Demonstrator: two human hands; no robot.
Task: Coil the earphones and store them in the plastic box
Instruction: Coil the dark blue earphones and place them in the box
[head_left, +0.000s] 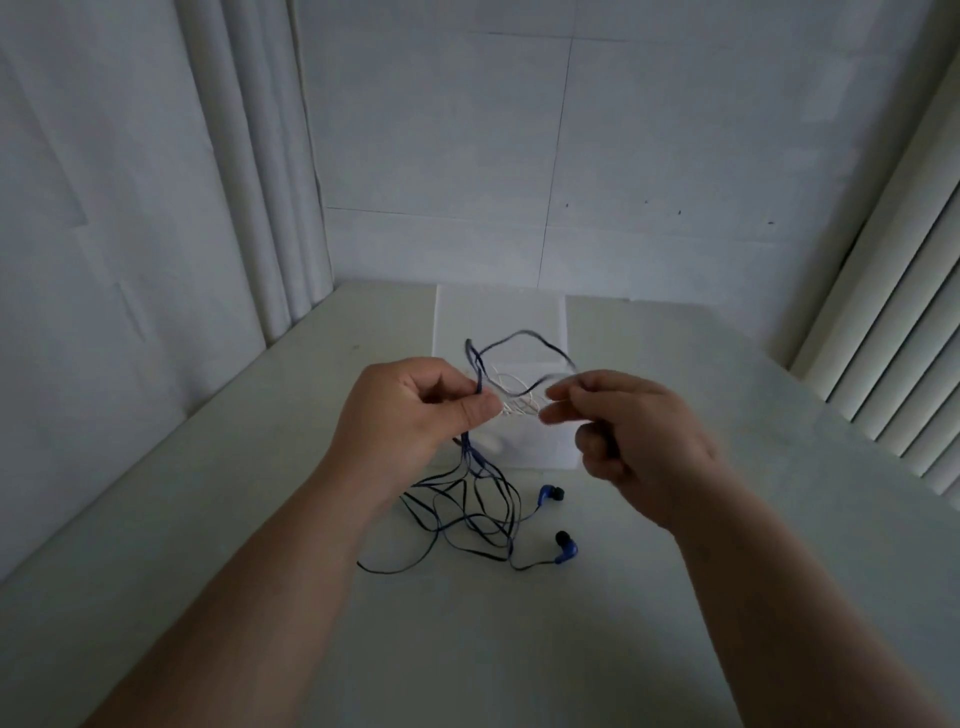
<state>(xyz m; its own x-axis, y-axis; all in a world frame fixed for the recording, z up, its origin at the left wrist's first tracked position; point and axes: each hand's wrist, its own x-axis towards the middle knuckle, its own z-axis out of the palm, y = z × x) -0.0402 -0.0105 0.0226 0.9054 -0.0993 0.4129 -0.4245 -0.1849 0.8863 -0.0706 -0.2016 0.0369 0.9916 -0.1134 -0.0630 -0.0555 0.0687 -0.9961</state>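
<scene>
While the left grip (410, 415) pinches the blue earphones (478, 375) by the cable, the right grip (623, 431), fingers curled, seems to pinch a blurred loop. Coiling looks barely begun: the tangle and earbuds (551, 493) lie on the table (805, 467) below, and the plastic box (498, 312) stands just behind both grips.

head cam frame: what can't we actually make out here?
- Plastic box, head view: the left hand and right hand cover its middle. Lid state and contents are unclear; the white strands may lie inside.
- Blue cable: its upper loop is motion-blurred near the right hand, so a pinch there is uncertain.
- Plug: unseen, lost in the left hand or the tangle.
</scene>
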